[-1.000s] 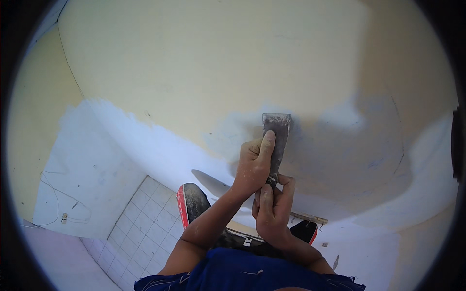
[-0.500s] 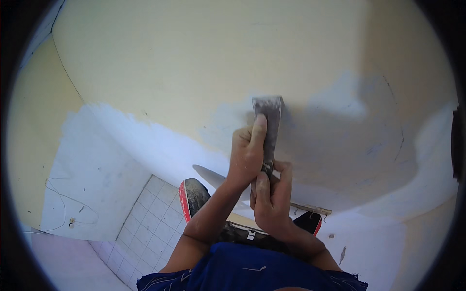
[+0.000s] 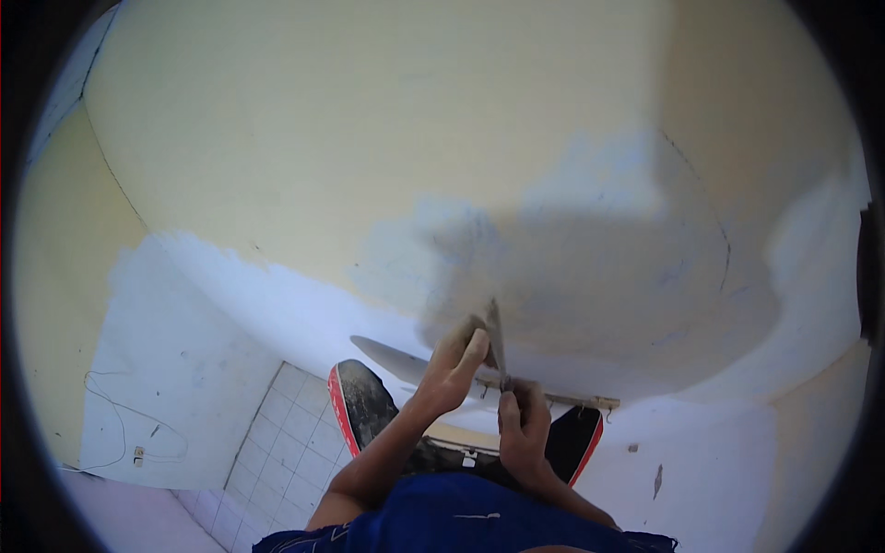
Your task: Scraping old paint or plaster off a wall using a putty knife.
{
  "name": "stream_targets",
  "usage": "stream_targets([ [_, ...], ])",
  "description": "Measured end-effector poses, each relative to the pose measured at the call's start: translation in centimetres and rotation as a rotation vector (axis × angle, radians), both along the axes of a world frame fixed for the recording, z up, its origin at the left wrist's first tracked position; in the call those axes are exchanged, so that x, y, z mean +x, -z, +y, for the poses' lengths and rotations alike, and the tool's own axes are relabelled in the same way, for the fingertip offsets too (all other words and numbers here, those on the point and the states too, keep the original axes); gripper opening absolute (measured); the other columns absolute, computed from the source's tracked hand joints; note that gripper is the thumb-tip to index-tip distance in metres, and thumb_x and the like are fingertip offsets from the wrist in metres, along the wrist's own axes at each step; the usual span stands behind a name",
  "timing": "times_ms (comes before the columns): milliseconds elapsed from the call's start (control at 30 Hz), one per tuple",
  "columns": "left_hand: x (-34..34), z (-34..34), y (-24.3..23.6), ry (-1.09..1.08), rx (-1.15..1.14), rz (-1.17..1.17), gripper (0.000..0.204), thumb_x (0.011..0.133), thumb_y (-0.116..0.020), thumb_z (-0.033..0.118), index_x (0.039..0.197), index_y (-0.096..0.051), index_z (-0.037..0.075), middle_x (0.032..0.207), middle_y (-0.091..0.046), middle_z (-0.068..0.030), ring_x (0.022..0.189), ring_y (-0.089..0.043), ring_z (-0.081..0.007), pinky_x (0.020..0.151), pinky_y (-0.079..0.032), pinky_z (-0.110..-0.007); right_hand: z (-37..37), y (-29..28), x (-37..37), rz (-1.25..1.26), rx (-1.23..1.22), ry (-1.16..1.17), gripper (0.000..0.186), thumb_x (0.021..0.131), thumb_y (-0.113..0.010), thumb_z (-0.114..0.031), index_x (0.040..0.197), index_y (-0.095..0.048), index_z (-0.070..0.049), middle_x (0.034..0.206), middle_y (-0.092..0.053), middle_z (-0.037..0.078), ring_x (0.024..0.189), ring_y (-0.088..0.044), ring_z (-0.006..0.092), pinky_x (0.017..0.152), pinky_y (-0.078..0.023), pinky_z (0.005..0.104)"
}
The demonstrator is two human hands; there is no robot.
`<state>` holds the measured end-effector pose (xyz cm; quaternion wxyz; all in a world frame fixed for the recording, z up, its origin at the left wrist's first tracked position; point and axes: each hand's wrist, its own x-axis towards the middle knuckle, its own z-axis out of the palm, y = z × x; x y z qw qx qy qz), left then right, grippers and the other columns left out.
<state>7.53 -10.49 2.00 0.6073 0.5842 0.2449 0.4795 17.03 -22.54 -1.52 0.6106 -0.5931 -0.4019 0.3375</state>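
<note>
My left hand is closed around the blade of a dusty grey scraper, which is turned nearly edge-on and slightly blurred. Just below it, my right hand grips the tool's lower end, probably its handle, which is mostly hidden by the fingers. Both are held low over my legs, in front of the cream wall with its patchy white coat. My dusty dark shoes with red edges show either side of my forearms, the right one beyond my right hand.
A strip with hooks runs behind the hands, and a pale grey elongated object lies left of them. At lower left are white floor tiles, a wall socket and loose thin wires. A dark edge borders the far right.
Both hands have come down with the scraper, the left one most, and the blade has turned from flat-on to nearly edge-on. The view has shifted slightly, uncovering more of the patched wall.
</note>
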Motion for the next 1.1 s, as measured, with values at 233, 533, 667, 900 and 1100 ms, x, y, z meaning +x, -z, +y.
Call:
stream_targets([
  [233,3.1,2.1,-4.4,-0.169,0.144,0.187,0.031,0.1,-0.046,0.021,0.081,-0.054,-0.002,0.062,-0.049,-0.0075,0.061,-0.043,-0.0109,0.056,-0.04,-0.032,3.0,-5.9,1.3,0.062,0.062,-0.216,0.024,0.098,-0.049,-0.007,0.111,-0.029,-0.001,0.068,-0.053,0.008,0.046,-0.047,0.0092,0.042,-0.037,0.0242],
  [533,2.8,2.9,-3.1,-0.278,0.213,0.05,0.036,0.102,-0.045,0.024,0.077,-0.051,0.0,0.062,-0.043,0.003,0.06,-0.038,-0.0069,0.051,-0.033,-0.029,4.4,-4.4,-0.8,0.442,0.001,-0.353,0.012,0.102,-0.042,-0.016,0.098,-0.039,-0.005,0.062,-0.043,-0.001,0.046,-0.038,0.0049,0.041,-0.033,0.0229],
  [667,2.0,4.3,-6.5,-0.188,0.041,-0.052,0.036,0.103,-0.045,0.024,0.075,-0.05,0.001,0.063,-0.043,0.0046,0.06,-0.037,-0.0053,0.051,-0.032,-0.027,5.9,-7.8,-1.4,0.175,0.055,-0.297,0.016,0.101,-0.043,-0.017,0.095,-0.04,-0.003,0.06,-0.046,0.001,0.049,-0.043,0.0058,0.043,-0.035,0.0254],
  [900,1.5,4.9,-4.6,-0.133,0.11,-0.009,0.039,0.104,-0.044,0.028,0.073,-0.051,0.005,0.061,-0.046,0.0055,0.053,-0.039,-0.0035,0.046,-0.033,-0.023,5.5,-5.9,-2.5,0.101,0.033,-0.224,0.017,0.1,-0.045,-0.016,0.094,-0.041,0.0,0.06,-0.047,0.002,0.05,-0.044,0.007,0.045,-0.035,0.0275],
  [1100,1.1,4.9,-8.2,-0.038,0.004,-0.154,0.04,0.104,-0.043,0.031,0.074,-0.056,0.006,0.061,-0.05,0.0044,0.048,-0.044,-0.0035,0.043,-0.035,-0.022,6.1,-9.2,-2.4,0.096,0.078,-0.274,0.015,0.1,-0.045,-0.013,0.095,-0.04,0.0,0.061,-0.047,0.004,0.053,-0.044,0.0072,0.046,-0.035,0.0282],
])
